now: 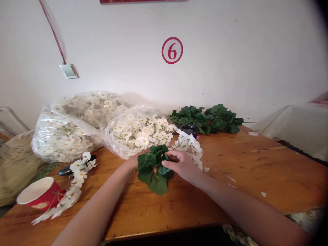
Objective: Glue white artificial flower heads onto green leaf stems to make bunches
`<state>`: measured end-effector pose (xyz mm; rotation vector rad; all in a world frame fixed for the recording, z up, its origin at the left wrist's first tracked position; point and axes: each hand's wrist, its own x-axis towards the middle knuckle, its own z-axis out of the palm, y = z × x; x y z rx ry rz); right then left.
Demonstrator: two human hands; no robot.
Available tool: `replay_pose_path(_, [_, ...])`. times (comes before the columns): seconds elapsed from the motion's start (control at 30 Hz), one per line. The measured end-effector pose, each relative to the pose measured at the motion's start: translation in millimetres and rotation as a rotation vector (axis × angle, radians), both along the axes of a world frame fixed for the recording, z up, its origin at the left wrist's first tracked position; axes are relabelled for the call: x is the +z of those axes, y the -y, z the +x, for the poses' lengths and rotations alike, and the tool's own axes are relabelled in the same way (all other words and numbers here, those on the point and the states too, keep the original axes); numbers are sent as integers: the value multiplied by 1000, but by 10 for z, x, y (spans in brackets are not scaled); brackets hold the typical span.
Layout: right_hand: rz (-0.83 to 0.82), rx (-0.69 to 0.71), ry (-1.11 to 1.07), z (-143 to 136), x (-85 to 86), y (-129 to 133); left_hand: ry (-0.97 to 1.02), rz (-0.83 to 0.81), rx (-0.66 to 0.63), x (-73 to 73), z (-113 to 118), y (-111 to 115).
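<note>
A bunch of green artificial leaves (153, 182) is held up over the front half of the wooden table. My left hand (135, 162) reaches behind the bunch and supports it; the leaves hide most of its fingers. From the right, my right hand (184, 165) closes thumb and fingers on the leaves at the upper right edge. Right behind that hand lies a spray of white artificial flowers (191, 145), with thin stems running toward the fingers. Whether these stems are joined to the leaf bunch, I cannot tell.
Clear plastic bags (65, 128) of white flowers fill the back left. Green leaf stems (217, 119) are heaped at the back right, near a dark bowl (189, 130). At left, a flower garland (74, 188) leans by a red paper cup (48, 194). White scraps dot the table (256, 171).
</note>
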<state>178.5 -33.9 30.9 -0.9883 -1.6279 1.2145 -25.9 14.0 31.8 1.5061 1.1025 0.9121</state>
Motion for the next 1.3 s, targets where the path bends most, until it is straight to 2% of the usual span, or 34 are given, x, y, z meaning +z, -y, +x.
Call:
replay_pose_path(0.03, [-14,36,-9,-4,-21,-17,-95,-23,-82,5,-15,-35])
replay_pose_path(0.07, [-29,66,-19,-7,-42,-38,-164,-16,-100,11,-28,-68])
replay_pose_path(0.17, [-71,83,-27,-8,-97,-100,-311,46,-22,19,-52,-153])
replay_pose_path(0.27, [-25,2,39,-11,-131,-132,-259,39,50,48,-44,-177])
replay_pose_path(0.33, [37,-64,87,-17,-141,-136,-187,75,146,117,-15,-123])
replay_pose_path(0.4, [90,-119,142,-24,-142,-134,-168,260,343,225,22,3])
replay_pose_path(0.43, [110,-141,171,-27,-141,-133,-188,442,446,280,42,90])
replay_pose_path(0.47, [124,-151,196,-30,-141,-133,-217,640,491,326,64,187])
replay_pose_path(0.5, [135,-153,214,-30,-142,-136,-260,820,446,356,88,286])
replay_pose_path(0.53, [147,-146,220,-29,-145,-142,-321,966,302,367,118,379])
replay_pose_path(0.57, [153,-131,211,-25,-149,-152,-398,1069,77,356,153,458])
replay_pose_path(0.63, [135,-87,166,-10,-158,-178,-569,1136,-369,279,239,554])
replay_pose_path(0.67, [114,-69,142,0,-157,-192,-638,1127,-480,223,286,565])
replay_pose_path(0.7, [81,-60,115,11,-152,-203,-663,1125,-498,164,330,553])
replay_pose_path(0.73, [37,-50,84,21,-141,-211,-667,1108,-452,108,367,522])
replay_pose_path(0.8, [-62,-50,23,39,-103,-212,-573,1077,-291,21,407,430])
replay_pose_path(0.87, [-142,-74,-22,52,-58,-199,-474,992,-173,-27,398,338])
replay_pose_path(0.97, [-172,-124,-1,67,-16,-172,-466,809,-124,-65,342,240])
replay_pose_path(1.07, [-170,-143,43,77,-21,-159,-505,689,-178,-114,299,157])
replay_pose_path(1.2, [-124,-153,68,83,-57,-156,-438,722,-393,-173,297,58])
replay_pose_path(1.3, [-11,-162,169,95,-56,-145,-367,721,-452,-180,313,44])
